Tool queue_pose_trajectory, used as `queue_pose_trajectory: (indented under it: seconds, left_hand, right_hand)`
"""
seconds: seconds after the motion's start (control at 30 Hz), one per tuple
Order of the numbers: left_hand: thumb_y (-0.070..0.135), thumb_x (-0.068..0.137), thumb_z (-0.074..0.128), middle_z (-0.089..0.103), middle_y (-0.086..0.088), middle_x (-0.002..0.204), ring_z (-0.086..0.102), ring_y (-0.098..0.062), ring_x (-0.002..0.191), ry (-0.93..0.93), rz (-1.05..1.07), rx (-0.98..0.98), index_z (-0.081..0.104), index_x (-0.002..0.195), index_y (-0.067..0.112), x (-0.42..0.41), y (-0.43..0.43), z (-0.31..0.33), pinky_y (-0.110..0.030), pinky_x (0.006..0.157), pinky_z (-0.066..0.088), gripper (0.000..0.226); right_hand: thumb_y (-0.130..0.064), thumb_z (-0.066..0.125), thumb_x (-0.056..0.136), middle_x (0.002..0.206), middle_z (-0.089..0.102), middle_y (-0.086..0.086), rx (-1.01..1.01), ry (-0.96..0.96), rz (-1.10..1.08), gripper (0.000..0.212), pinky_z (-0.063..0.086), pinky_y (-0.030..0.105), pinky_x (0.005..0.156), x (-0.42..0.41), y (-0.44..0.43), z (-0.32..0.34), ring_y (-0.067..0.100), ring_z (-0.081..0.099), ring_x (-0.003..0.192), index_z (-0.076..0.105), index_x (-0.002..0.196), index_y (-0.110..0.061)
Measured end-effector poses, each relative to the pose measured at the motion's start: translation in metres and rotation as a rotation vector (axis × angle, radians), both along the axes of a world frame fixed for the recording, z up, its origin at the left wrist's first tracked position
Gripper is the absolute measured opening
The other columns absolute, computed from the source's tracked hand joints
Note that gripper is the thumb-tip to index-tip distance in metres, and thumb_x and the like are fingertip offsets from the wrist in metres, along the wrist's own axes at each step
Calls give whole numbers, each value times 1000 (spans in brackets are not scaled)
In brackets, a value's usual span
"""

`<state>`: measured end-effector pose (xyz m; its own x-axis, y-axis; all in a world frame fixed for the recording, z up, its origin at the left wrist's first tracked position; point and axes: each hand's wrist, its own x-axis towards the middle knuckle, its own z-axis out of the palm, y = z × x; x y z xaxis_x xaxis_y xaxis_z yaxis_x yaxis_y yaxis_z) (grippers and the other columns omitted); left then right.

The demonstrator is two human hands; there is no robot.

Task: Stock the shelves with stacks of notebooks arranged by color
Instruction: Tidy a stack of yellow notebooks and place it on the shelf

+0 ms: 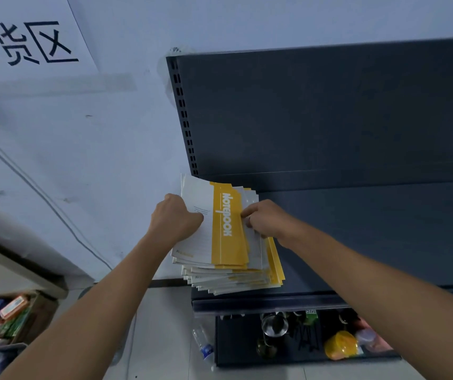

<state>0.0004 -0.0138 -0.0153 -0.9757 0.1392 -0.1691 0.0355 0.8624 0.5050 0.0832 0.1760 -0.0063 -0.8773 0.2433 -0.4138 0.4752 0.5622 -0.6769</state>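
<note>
Two-handed at the shelf (357,242), clamping the top notebooks (228,223) by opposite edges with left hand (174,218) and right hand (267,219), likely squaring them over the fanned stack (236,281) just under both palms, tucked at the shelf end nearest the left hand.

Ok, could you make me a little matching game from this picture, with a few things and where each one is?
Things:
1. stack of notebooks
2. paper sign
3. plastic bottle
4. cardboard box

Places:
A. lying on the floor, below the notebooks
B. at the left end of the dark shelf
C. stuck on the wall, upper left
D. lower left corner of the picture, filled with packets

Pairs: 1-B, 2-C, 3-A, 4-D.
</note>
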Motion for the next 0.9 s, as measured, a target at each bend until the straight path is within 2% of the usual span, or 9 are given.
queue_pose_trajectory:
  seconds: [0.1, 0.2, 0.3, 0.4, 0.5, 0.6, 0.73, 0.8, 0.9]
  left_hand:
    - [36, 92, 60, 47, 2, 81, 51, -12, 68, 64, 66, 73, 39, 103, 7, 3, 5, -2, -26, 47, 36, 37]
    - [31, 96, 52, 49, 5, 80, 54, -12, 67, 140, 64, 159, 38, 104, 10, 4, 7, -1, -26, 45, 39, 26]
    - [24, 98, 45, 49, 6, 79, 55, -13, 65, 193, -4, 200, 37, 107, 13, 3, 7, 3, -28, 45, 43, 16]
    - [24, 100, 42, 51, 10, 84, 56, -10, 69, 193, -50, 228, 38, 110, 18, -2, 4, 6, -25, 46, 42, 12]
    - [26, 98, 44, 56, 8, 98, 56, -7, 83, 143, -56, 311, 44, 117, 20, -7, 3, 9, -25, 55, 42, 20]
    - [27, 97, 44, 62, 1, 113, 61, -18, 96, 46, -89, 358, 49, 126, 16, -6, 7, 17, -35, 71, 52, 31]
    - [28, 96, 45, 60, -7, 125, 58, -28, 108, -32, -235, 133, 45, 134, 14, 4, 24, 25, -40, 89, 50, 41]
    - [29, 97, 46, 56, -13, 125, 56, -31, 108, 40, -294, -16, 41, 135, 9, 12, 39, 23, -39, 86, 47, 43]
    - [28, 96, 48, 51, -16, 116, 51, -29, 90, 192, -320, -75, 44, 116, 6, 26, 65, 22, -37, 74, 41, 30]
  right_hand:
    - [3, 44, 100, 112, 60, 8, -62, -28, -37, 41, 44, 23, 64, -3, 3, -2, 22, 54, 96, 66, 131, -14]
    - [3, 49, 97, 116, 66, 15, -78, -59, -64, 37, 46, 27, 69, -7, 4, -2, 23, 57, 92, 68, 126, -10]
    - [-9, 53, 96, 107, 71, 19, -96, -35, -109, 28, 47, 31, 70, -9, 5, -4, 24, 59, 85, 68, 117, 3]
    - [-29, 50, 100, 104, 73, 16, -148, -20, -135, 35, 48, 29, 64, -11, 5, -4, 21, 61, 77, 66, 111, 0]
    - [-46, 53, 98, 100, 69, 8, -234, 8, -158, 34, 50, 28, 61, -12, 4, 0, 19, 64, 80, 62, 106, -14]
    - [-48, 57, 97, 108, 69, 1, -349, 70, -207, 31, 55, 31, 67, -10, 6, 4, 20, 67, 93, 62, 112, -21]
    - [-43, 59, 98, 106, 70, 3, -250, 77, -233, 27, 59, 38, 76, -2, 10, 6, 24, 67, 97, 64, 107, -18]
    - [-38, 59, 99, 104, 71, 5, -189, 85, -261, 25, 59, 42, 82, 4, 15, 4, 24, 68, 95, 67, 106, -16]
    - [-38, 58, 98, 95, 70, 2, -39, 115, -311, 19, 60, 42, 78, 18, 29, 2, 20, 68, 87, 63, 92, -20]
